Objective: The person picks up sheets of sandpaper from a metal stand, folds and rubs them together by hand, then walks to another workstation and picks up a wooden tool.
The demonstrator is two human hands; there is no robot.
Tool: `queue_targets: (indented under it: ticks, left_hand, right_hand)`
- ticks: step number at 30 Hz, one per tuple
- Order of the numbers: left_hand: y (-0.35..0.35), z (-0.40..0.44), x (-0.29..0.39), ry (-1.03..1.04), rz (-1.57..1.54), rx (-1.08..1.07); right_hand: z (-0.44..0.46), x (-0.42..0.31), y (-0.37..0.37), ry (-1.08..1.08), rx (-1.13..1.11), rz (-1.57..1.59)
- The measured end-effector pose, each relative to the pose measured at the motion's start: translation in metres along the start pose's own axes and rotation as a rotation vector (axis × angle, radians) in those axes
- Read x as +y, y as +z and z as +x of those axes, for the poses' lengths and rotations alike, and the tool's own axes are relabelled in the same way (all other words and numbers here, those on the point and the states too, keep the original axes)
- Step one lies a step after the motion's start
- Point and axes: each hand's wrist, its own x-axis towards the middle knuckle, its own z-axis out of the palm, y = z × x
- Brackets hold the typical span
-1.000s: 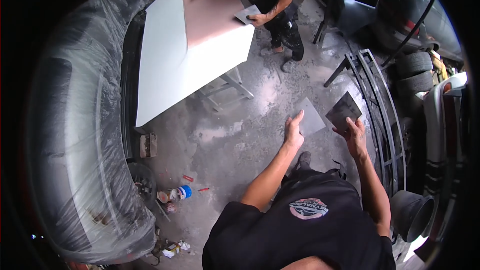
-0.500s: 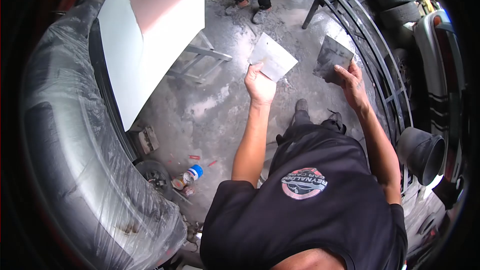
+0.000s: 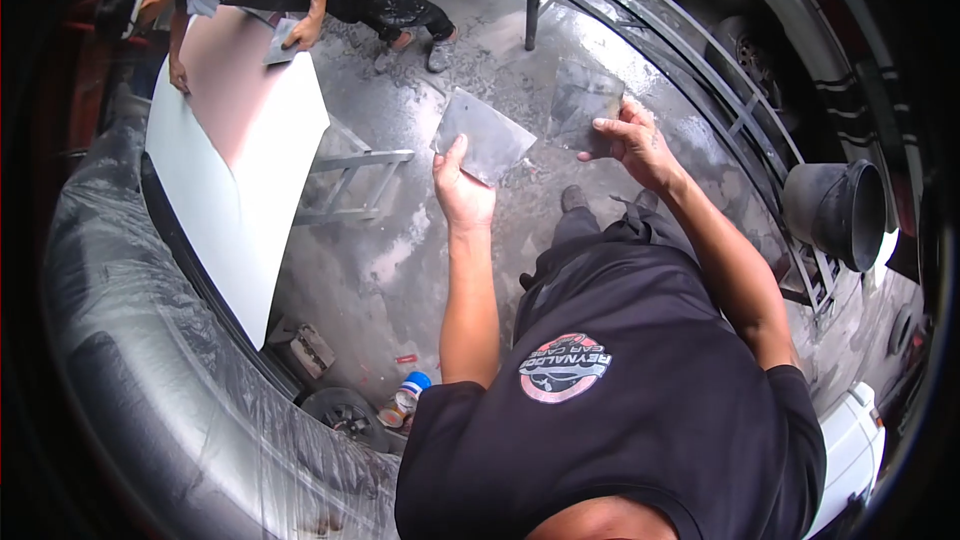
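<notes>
The pale plate [image 3: 485,135] is in the middle of the frame, a bit toward the top. The left hand [image 3: 463,192] pinches it near its lower left edge, with the thumb on top. The dark plate [image 3: 583,103] is just to the right of it, and the right hand [image 3: 637,145] grips it by its right edge. The hands are apart, and a small gap shows between the plates.

The step looks like holding and handling the two plates, one in each hand. I think the next move calls for a snug grip on both and care with the edges.

Both plates are thin and flat, with straight sides and pointy corners. The pale one looks smooth and gray; the dark one looks smudgy.

Under them is the floor [image 3: 400,280], gray and blotchy. At the upper left, another person's hand [image 3: 303,34] holds a gray plate [image 3: 280,44] by a big white panel [image 3: 265,185] with a pink patch [image 3: 222,80]. Crinkly clear plastic [image 3: 115,250] covers a big rounded shape at the left. A round black bucket [image 3: 825,208] sits at the right.
</notes>
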Motion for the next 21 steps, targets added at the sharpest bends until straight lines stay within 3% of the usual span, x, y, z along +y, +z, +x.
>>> queue_targets:
  ticks: [21]
  left_hand:
    - [0.038, -0.013, -0.031, -0.055, 0.198, -0.077]
  right_hand:
    - [-0.018, -0.003, -0.015, -0.119, -0.057, -0.076]
